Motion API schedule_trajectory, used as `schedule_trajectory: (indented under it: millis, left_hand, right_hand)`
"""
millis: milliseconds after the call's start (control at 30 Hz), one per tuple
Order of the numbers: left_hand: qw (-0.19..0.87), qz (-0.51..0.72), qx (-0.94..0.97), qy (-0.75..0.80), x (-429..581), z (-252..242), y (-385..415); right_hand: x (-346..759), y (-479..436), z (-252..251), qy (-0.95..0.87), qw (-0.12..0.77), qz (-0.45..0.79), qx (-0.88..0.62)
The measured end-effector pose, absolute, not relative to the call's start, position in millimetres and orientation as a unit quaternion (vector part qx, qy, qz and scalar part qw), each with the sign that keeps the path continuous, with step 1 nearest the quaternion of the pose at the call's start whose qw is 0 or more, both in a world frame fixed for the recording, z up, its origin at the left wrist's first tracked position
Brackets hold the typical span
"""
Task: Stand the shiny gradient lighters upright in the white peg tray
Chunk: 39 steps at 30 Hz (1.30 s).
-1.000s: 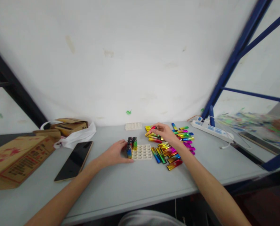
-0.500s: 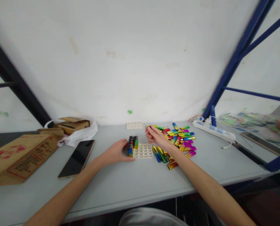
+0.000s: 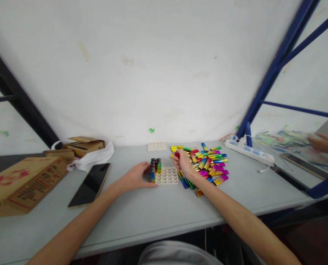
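Note:
My left hand (image 3: 138,176) rests at the left end of a white tray with round holes (image 3: 168,176), thumb and fingers spread around several upright lighters (image 3: 153,173) with black tops. These stand in the tray's left part; the holes to their right are bare. My right hand (image 3: 182,162) is closed on a red lighter (image 3: 177,154), just above and right of the tray. Beside and under that hand lies a loose pile of shiny multicoloured lighters (image 3: 208,162).
Behind stands a second white tray (image 3: 157,146). On the left are a phone (image 3: 91,184), a white plastic bag (image 3: 97,156) and cardboard boxes (image 3: 28,180). On the right are a power strip (image 3: 248,150), a blue frame (image 3: 271,73) and another person's hand (image 3: 324,144).
My right hand has turned and shifted slightly right, and the red lighter now shows in its fingers. My left hand stays put. The other person's hand has come further into view.

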<state>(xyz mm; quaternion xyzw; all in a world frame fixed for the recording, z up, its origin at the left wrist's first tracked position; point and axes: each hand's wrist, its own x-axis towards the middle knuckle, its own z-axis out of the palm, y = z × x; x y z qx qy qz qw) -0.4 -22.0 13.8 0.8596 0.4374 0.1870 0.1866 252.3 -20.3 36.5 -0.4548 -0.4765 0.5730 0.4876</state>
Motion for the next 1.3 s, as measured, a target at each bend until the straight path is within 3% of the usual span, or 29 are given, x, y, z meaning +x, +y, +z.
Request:
schedule_trajectory:
  millis: [400, 567, 700, 900, 1300]
  left_hand:
    - [0.16, 0.172, 0.869, 0.435, 0, 15, -23]
    - [0.167, 0.166, 0.867, 0.44, 1, 16, -24]
    - [0.176, 0.175, 0.865, 0.437, 1, 16, -24]
    - [0.19, 0.179, 0.861, 0.438, 1, 15, -25]
    - [0.206, 0.187, 0.86, 0.427, -2, 10, -22]
  right_hand:
    - [255, -15, 28, -0.507, 0.499, 0.536, -0.454]
    - [258, -14, 30, -0.569, 0.498, 0.53, -0.384]
    - [261, -21, 36, -0.664, 0.474, 0.453, -0.359]
    - [262, -34, 45, -0.8, 0.422, 0.229, -0.36]
    - [258, -26, 29, -0.862, 0.336, 0.172, -0.339]
